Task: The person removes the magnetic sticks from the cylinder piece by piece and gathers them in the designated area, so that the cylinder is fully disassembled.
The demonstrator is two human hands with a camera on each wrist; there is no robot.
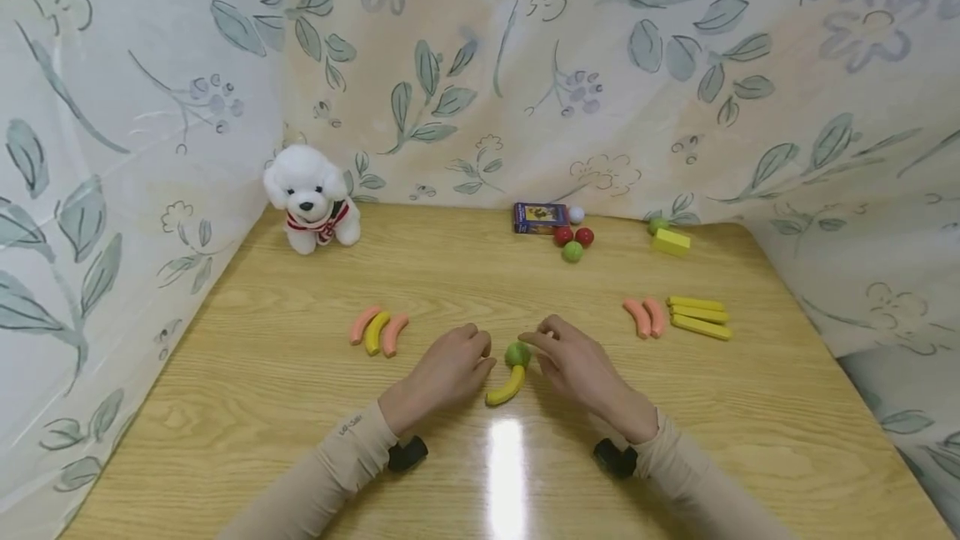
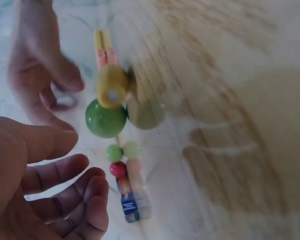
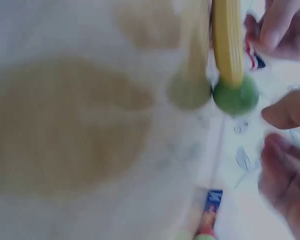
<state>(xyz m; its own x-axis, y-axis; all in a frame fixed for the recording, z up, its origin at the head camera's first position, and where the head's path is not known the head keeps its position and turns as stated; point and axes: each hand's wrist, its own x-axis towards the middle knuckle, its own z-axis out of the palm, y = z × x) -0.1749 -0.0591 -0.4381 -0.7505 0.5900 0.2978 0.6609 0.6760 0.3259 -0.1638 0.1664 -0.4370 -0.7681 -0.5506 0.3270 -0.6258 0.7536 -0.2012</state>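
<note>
Both hands hover with fingers loosely curled, holding nothing: the left hand (image 1: 450,365) and right hand (image 1: 573,361) flank a green ball (image 1: 517,353) touching a yellow banana (image 1: 507,387) mid-tabletop (image 1: 262,390). A careless nudge could send the ball rolling away.

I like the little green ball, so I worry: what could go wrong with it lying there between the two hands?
The green ball is round and sits loose against the tip of the yellow banana piece. A small nudge from the left hand or the right hand might send it rolling across the smooth table. The same bump could probably push the banana piece out of line too.
</note>
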